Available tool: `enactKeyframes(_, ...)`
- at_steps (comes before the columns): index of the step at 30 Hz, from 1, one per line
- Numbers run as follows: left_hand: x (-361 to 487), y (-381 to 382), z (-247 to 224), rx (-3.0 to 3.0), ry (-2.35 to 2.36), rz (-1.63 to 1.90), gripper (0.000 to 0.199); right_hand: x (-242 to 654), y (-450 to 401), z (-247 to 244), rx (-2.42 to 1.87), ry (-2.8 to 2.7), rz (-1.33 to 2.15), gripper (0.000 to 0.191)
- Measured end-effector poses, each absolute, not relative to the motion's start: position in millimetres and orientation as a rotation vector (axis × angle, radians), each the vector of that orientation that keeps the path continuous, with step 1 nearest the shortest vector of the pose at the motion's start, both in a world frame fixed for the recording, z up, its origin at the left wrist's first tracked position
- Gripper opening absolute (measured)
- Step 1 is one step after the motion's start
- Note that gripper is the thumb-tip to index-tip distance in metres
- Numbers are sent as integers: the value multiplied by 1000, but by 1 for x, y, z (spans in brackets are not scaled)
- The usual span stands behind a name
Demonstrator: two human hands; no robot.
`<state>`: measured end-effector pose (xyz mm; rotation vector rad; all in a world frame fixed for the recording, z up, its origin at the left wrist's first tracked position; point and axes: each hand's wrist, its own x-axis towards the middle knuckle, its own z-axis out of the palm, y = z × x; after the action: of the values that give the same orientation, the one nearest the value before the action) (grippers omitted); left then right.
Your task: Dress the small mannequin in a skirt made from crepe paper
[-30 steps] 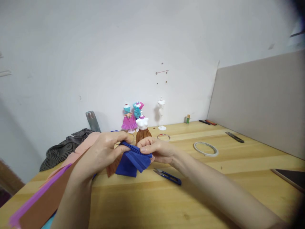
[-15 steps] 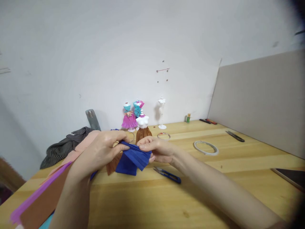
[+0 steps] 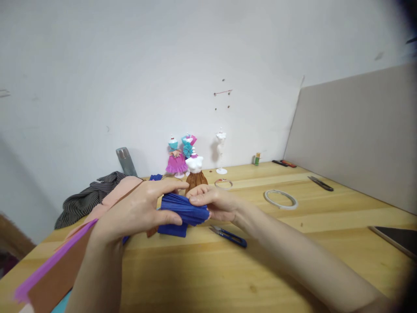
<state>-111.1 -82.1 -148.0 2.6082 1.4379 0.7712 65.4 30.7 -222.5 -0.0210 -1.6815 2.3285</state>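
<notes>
1. The blue pleated piece [image 3: 184, 209] is between the two hands, over the bench [image 3: 195, 278], and its folds run from left to right.
2. The right hand [image 3: 216, 203] has its fingers pinched on the right end, with the thumb on the upper side.
3. The left hand [image 3: 140, 208] is at the left end; its thumb and forefinger are spread apart around the folds. Whether its hidden fingers grip, I cannot tell.
4. If the right pinch becomes loose, the folds could, I think, open like a fan and lose their order.
5. If the left thumb presses too strongly, the folds may become crushed or uneven.
6. A flatter blue part [image 3: 172, 230] shows just below; I cannot tell if it is joined. It might be caught by mistake.
7. The snips [image 3: 230, 237] lie near, blades pointing left; a low right wrist could brush them.
8. The brown-skirted dress form [image 3: 196, 166] stands just beyond the fingers, so a quick forward movement might knock it over.
</notes>
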Motion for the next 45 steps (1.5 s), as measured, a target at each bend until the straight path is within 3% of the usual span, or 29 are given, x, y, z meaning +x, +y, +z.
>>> enactKeyframes(2, -110, -80, -148, 2566, 1453, 740, 46, 65, 30, -222, -52, -1698, 2305, 38)
enactKeyframes(15, -97, -76, -150, 2345, 1445, 918, 18, 73, 26, -211, -181, -1735, 2148, 38)
enactKeyframes(25, -85, -75, -145, 2451, 1563, 814, 16, 81, 27, -205, -282, -1823, 2031, 35)
enactKeyframes(36, -81, -73, -150, 2352, 1511, 957, 23, 90, 28, -193, -283, -1818, 1974, 31)
enactKeyframes(45, -89, -70, -154, 2765, 1426, 942, 20, 90, 31, -197, -238, -1814, 2011, 34)
